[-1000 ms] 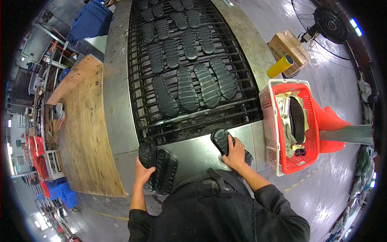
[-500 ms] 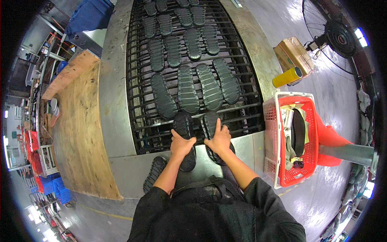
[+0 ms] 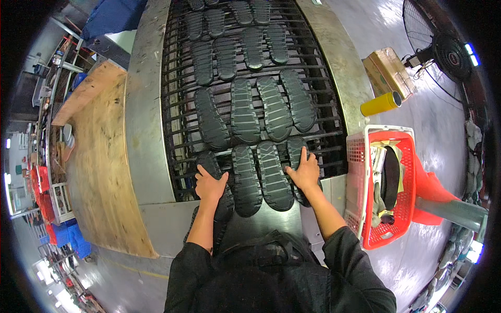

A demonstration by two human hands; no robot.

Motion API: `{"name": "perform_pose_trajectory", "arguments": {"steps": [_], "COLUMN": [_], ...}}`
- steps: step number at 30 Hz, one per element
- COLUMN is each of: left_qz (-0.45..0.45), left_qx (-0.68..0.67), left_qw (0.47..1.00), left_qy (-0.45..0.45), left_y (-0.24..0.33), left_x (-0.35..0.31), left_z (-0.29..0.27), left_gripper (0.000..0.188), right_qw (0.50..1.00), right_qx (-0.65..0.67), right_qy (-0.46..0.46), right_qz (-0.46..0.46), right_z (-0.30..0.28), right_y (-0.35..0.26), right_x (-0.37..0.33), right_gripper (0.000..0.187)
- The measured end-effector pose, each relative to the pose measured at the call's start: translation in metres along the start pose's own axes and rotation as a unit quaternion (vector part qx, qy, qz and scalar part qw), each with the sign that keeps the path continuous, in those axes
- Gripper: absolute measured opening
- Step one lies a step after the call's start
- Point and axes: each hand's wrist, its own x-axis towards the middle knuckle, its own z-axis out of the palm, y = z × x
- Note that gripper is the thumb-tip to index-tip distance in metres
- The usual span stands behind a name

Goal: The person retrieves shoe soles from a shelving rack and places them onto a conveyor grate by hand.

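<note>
A near row of black shoe soles lies across the front end of a slatted metal rack [image 3: 180, 180]. My left hand [image 3: 210, 183] grips the leftmost sole [image 3: 207, 159], thumb toward its right edge and fingers toward its left. My right hand [image 3: 307, 172] holds the rightmost sole [image 3: 296, 146], its index finger stretched over the top. Between my hands lie two soles, the left one [image 3: 247, 182] and the right one [image 3: 275, 180], treads up, their heels over the steel edge. Part of another dark sole [image 3: 216, 232] shows below my left hand, mostly hidden by my forearm.
Farther rows of soles [image 3: 243, 112] cover the rack. To the right stand a red and white basket [image 3: 368, 237] with assorted items, a yellow cylinder [image 3: 381, 104], a carton [image 3: 389, 70] and a black fan [image 3: 451, 58]. A wooden board [image 3: 99, 172] lies left.
My hands have moved apart, left hand leftward and right hand rightward, onto the outer soles. Two soles now lie untouched between them. The view has shifted slightly.
</note>
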Motion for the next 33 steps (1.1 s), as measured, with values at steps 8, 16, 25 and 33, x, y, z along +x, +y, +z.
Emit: {"name": "perform_pose_trajectory", "arguments": {"steps": [8,16,25,33], "left_qz": [0.071,0.168,0.095,0.082], "left_qx": [-0.073,-0.078,-0.046,-0.141], "left_qw": [0.992,0.972,0.994,0.985], "left_qy": [0.078,0.144,0.027,0.053], "left_y": [0.001,-0.126,-0.239,-0.197], "left_x": [-0.009,-0.106,-0.2,-0.198], "left_z": [0.007,0.019,0.083,0.1], "left_gripper": [0.106,0.105,0.129,0.121], "right_qw": [0.999,0.979,0.94,0.891], "right_qx": [0.022,0.121,0.198,0.199], "right_qy": [0.028,0.069,-0.149,-0.324], "right_qz": [-0.025,-0.151,-0.236,-0.249], "right_z": [0.013,-0.002,0.052,0.097], "right_y": [0.01,0.025,0.033,-0.003], "right_x": [0.009,-0.06,-0.187,-0.203], "right_gripper": [0.102,0.067,0.05,0.067]}}
